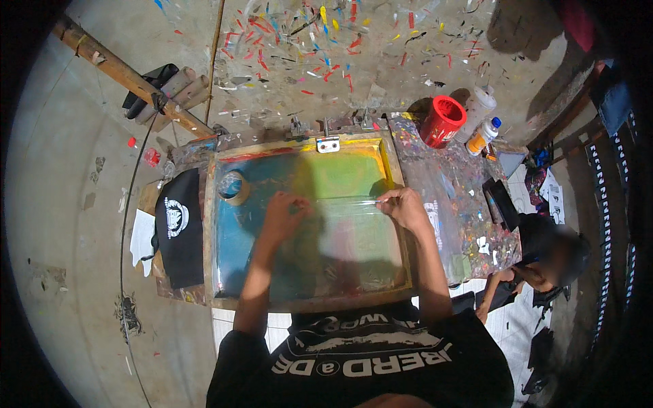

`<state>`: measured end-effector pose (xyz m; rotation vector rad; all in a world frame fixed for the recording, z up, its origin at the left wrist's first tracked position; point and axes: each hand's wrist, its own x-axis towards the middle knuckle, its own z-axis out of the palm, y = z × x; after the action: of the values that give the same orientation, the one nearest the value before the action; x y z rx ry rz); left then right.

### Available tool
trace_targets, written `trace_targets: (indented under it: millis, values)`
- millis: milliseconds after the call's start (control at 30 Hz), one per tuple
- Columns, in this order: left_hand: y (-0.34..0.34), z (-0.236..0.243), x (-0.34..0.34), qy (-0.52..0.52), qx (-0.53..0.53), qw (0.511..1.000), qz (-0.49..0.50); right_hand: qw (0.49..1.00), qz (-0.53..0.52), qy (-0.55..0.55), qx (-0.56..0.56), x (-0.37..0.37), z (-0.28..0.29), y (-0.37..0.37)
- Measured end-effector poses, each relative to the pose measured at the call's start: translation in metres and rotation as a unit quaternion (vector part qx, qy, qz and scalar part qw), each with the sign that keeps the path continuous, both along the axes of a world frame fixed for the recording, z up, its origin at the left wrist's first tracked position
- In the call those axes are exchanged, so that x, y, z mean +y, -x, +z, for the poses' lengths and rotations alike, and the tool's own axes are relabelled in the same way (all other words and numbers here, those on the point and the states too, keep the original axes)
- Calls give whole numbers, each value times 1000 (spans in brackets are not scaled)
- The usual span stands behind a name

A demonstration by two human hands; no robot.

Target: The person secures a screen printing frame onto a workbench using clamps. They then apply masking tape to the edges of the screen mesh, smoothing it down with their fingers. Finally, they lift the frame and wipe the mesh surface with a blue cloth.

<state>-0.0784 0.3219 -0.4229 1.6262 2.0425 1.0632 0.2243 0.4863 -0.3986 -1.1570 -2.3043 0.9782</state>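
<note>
A wooden-framed printing screen lies in front of me, its mesh blue on the left and yellow-green on the right. Above the mesh, a narrow clear strip, looking like transparent tape, stretches between my two hands. My left hand is closed in a pinch at the strip's left end, near the middle of the screen. At the right end, close to the frame's right side, my right hand pinches the strip between thumb and fingers. A roll of tape rests on the blue part at the upper left.
A metal hinge clamp grips the frame's far edge. On the paint-spattered table stand a red tub, a blue-capped bottle and a cloudy container. Black printed fabric lies left. Another person crouches at right.
</note>
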Motion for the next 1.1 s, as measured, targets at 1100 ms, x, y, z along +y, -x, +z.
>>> trace_targets:
  millis: [1100]
  values:
    - [42, 1, 21, 24, 332, 913, -237, 948, 248, -168, -107, 48, 2, -7]
